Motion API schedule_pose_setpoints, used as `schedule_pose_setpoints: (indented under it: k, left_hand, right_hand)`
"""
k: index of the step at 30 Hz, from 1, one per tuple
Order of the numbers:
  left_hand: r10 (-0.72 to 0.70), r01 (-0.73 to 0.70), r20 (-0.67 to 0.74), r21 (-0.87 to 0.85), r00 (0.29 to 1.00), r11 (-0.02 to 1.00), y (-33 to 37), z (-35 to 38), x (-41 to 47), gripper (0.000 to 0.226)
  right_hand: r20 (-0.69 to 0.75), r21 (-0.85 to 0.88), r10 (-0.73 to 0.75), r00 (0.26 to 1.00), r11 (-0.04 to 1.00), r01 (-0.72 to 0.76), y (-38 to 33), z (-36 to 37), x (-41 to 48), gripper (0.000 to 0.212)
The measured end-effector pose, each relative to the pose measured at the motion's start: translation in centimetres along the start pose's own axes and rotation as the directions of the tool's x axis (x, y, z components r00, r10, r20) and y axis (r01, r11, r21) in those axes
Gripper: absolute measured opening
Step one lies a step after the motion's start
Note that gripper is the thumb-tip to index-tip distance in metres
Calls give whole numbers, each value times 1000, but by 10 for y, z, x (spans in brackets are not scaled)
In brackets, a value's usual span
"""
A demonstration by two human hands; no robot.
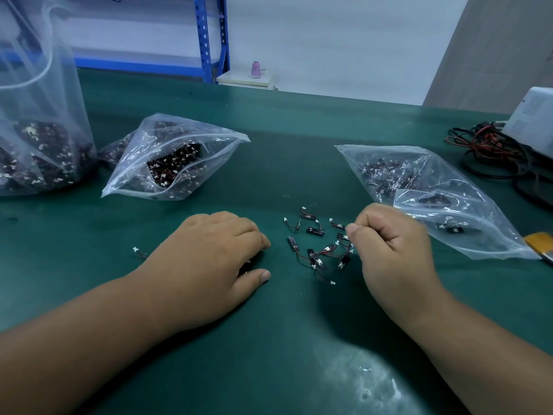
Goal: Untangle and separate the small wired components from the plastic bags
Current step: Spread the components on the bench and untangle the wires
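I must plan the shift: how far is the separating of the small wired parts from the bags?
Early stage. Done: a small pile of loose components lies on the green mat, some tangled. In hand: the right hand pinches one component at the pile's edge; the left hand rests palm-down beside it. Left: the open bag, the tall bag and the right bag hold many more.

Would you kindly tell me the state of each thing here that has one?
Left hand: palm down on the mat, relaxed.
Right hand: curled, pinching one of the loose components.
Loose components: tangled, on the mat.
Middle bag: lying down, mouth open.
Right bag: lying flat.
Tall bag: upright, top open.
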State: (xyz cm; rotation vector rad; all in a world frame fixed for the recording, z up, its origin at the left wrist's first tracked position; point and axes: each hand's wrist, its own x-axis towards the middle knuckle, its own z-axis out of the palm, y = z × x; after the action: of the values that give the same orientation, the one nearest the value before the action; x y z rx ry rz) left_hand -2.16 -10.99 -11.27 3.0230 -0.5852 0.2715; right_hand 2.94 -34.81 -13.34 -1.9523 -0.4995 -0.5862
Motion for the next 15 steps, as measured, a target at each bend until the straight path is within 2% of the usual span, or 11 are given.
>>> schedule_pose_setpoints:
  k: [5, 7, 11, 15]
  left_hand:
    - [-45, 45, 9, 18, 999, 999, -3, 2, 2, 53]
    - [-50, 50, 7, 17, 999, 999, -4, 3, 2, 55]
    - [-66, 65, 20, 13, 998, 998, -9, 6, 4, 62]
    - [-94, 94, 22, -6, 995, 996, -18, 9, 6, 63]
  right_hand:
    - [46, -100, 52, 998, 994, -48, 5, 3, 0, 28]
    - [8, -28, 62, 998, 998, -62, 4, 3, 1, 26]
    - [-56, 232, 91, 994, 970, -76, 1, 4, 1, 22]
    - [-48, 302, 99, 994, 950, -80, 3, 5, 0, 36]
